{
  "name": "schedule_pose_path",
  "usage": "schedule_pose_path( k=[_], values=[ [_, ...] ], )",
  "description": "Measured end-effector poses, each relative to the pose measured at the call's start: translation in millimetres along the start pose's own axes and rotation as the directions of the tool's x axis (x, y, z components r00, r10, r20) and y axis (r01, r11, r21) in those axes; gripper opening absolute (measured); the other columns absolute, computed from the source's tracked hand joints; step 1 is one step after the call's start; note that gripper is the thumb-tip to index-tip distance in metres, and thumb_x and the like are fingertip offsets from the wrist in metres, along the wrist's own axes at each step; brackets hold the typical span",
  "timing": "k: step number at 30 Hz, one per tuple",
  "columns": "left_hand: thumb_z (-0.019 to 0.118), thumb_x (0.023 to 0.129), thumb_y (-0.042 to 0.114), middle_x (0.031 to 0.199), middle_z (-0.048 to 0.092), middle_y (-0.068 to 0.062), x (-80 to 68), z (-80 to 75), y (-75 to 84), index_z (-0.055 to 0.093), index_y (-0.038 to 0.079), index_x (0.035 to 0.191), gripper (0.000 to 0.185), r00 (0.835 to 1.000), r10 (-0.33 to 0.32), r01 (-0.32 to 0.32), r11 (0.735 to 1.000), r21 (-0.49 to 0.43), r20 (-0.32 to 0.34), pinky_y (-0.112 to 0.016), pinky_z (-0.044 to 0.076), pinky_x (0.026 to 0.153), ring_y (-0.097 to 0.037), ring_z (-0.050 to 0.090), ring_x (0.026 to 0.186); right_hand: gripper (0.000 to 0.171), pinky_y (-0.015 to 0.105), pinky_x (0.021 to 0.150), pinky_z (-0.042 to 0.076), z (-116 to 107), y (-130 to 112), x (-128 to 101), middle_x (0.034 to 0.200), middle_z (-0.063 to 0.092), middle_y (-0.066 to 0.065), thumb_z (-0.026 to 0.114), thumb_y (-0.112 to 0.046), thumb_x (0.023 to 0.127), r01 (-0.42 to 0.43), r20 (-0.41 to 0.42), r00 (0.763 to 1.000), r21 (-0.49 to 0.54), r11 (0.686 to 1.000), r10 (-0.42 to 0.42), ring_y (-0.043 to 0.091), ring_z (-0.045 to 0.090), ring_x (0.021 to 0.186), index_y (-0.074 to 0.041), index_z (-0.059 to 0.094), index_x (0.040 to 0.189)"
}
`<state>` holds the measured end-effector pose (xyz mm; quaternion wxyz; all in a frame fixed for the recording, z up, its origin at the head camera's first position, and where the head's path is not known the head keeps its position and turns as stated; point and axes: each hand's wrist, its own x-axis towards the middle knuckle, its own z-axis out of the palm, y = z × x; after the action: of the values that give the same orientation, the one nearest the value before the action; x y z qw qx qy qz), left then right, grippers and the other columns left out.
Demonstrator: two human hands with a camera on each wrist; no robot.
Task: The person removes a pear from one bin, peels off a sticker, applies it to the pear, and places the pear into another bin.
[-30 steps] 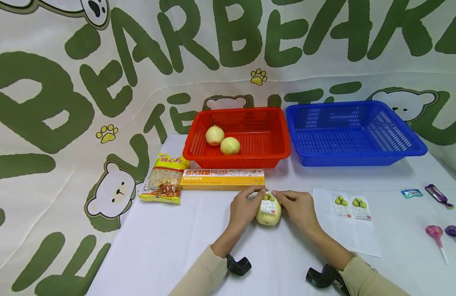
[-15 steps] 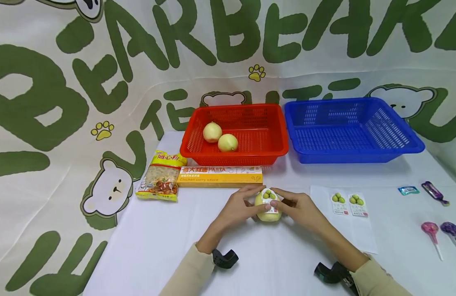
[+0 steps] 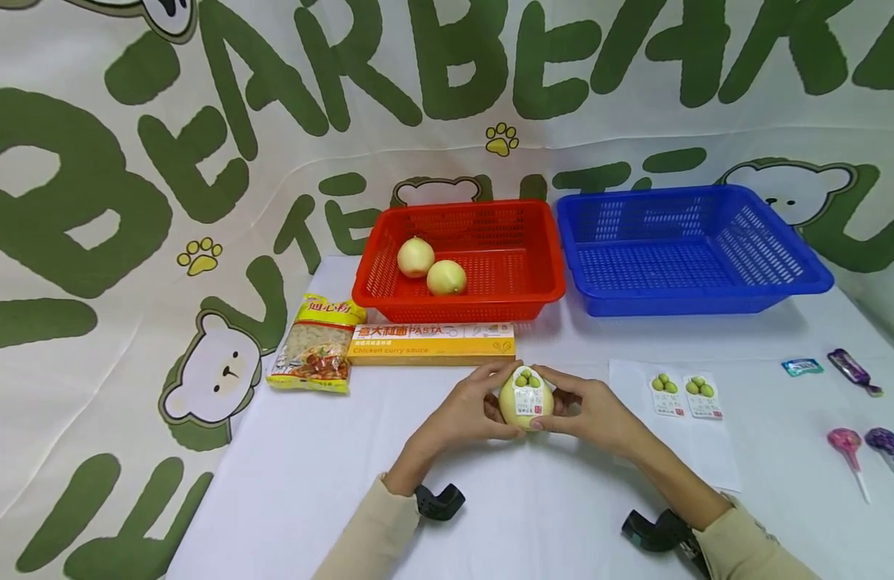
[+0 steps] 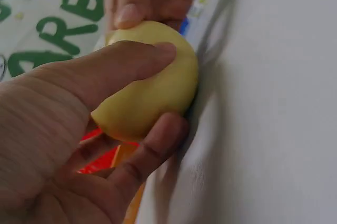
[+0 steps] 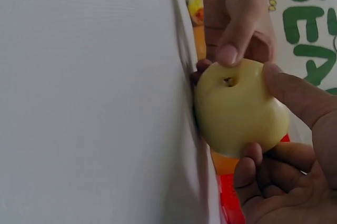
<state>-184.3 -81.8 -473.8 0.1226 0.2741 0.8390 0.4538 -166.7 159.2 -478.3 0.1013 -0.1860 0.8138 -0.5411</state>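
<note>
Both hands clasp a round pale-yellow fruit w/ sticker facing up, just above the white tabletop: left hand on its left, right hand opposite, equally near.

On the yellow box lying in front of the red basket you can read "PASTA" after some Chinese characters, and beneath it "Chicken curry sauce". The backdrop cloth behind your table carries large green letters, of which "BEARBEAR" can be made out along the top. The noodle bag has red Chinese characters on its yellow top. The sticker on the fruit you hold, and the two stickers on the sheet, bear print too small to read.
</note>
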Motion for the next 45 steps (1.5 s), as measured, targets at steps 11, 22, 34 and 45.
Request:
schedule_pose_path(
  k=[11, 22, 34, 45],
  values=[
    [0.089, 0.073, 0.026, 0.151, 0.038, 0.004, 5.2, 14.0, 0.5, 0.037, 0.015, 0.151, 0.095, 0.991, 0.102, -0.076, 0.964, 0.256, -0.090, -0.033, 0.039, 0.110, -0.012, 0.043, 0.133, 0.047, 0.043, 0.071, 0.047, -95, -15, -6, 0.112, 0.067, 0.013, 0.075, -0.031, 0.092, -0.008, -0.387, 0.903, -0.456, 0.890, -0.190, 0.028, 0.056, 0.088, -0.010, 0.065, 0.132],
    [0.089, 0.068, 0.032, 0.142, 0.043, 0.003, 14.6, 25.3, 8.2, 0.039, 0.018, 0.147, 0.094, 0.988, 0.127, -0.086, 0.929, 0.361, -0.091, -0.030, 0.049, 0.098, -0.011, 0.049, 0.123, 0.075, 0.072, 0.107, 0.017, -275, 37, -26, 0.147, 0.034, 0.037, 0.049, -0.048, 0.102, -0.457, -0.560, 0.823, -0.552, 0.697, 0.096, 0.057, 0.020, 0.137, 0.005, 0.032, 0.152],
    [0.089, 0.068, 0.033, 0.128, 0.053, 0.004, 62.8, -6.4, 56.4, 0.047, 0.020, 0.144, 0.087, 0.953, 0.215, -0.185, 0.971, 0.152, -0.212, -0.032, 0.052, 0.084, -0.011, 0.047, 0.111, 0.087, 0.075, 0.095, 0.018, -292, 54, -44, 0.145, 0.029, 0.041, 0.038, -0.066, 0.099, -0.588, -0.572, 0.782, -0.547, 0.596, 0.246, 0.061, 0.017, 0.134, 0.001, 0.026, 0.153],
    [0.088, 0.072, 0.032, 0.135, 0.049, 0.001, 173.9, -48.5, 115.3, 0.044, 0.020, 0.147, 0.088, 0.966, 0.170, -0.156, 0.984, 0.087, -0.196, -0.030, 0.053, 0.089, -0.015, 0.046, 0.117, 0.085, 0.076, 0.091, 0.020, -292, 53, -55, 0.146, 0.029, 0.039, 0.039, -0.064, 0.099, -0.565, -0.537, 0.805, -0.560, 0.606, 0.254, 0.064, 0.020, 0.130, 0.003, 0.032, 0.150]
  ],
)
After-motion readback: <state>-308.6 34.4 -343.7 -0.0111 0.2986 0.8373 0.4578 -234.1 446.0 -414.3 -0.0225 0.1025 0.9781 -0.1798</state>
